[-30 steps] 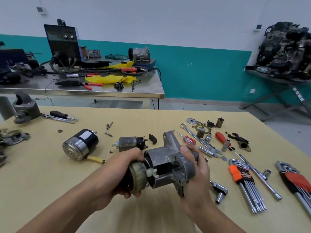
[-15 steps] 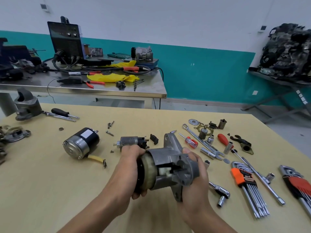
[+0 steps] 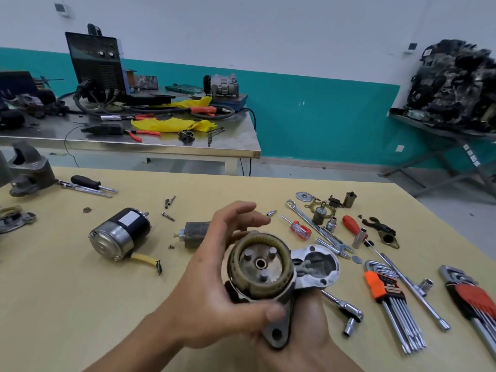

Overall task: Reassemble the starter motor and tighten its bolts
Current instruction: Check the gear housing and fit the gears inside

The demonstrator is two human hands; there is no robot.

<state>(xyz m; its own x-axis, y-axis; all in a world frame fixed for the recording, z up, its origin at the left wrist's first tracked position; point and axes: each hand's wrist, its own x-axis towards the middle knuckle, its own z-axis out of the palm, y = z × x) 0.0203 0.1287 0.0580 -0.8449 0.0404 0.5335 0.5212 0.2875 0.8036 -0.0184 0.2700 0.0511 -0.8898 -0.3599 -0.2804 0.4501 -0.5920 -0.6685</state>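
At the left, the black motor can point(image 3: 120, 233) lies on the yellow table point(image 3: 67, 304). In the middle, the left hand point(image 3: 212, 288) curls round the starter housing point(image 3: 259, 267), held above the table. The right hand point(image 3: 308, 320) is under it; its fingers are hidden. Hex keys point(image 3: 383, 287) lie at the right.

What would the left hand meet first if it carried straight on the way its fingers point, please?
The left hand would likely meet the small silver bit on the table first; the hand is raised, so depth is unclear.
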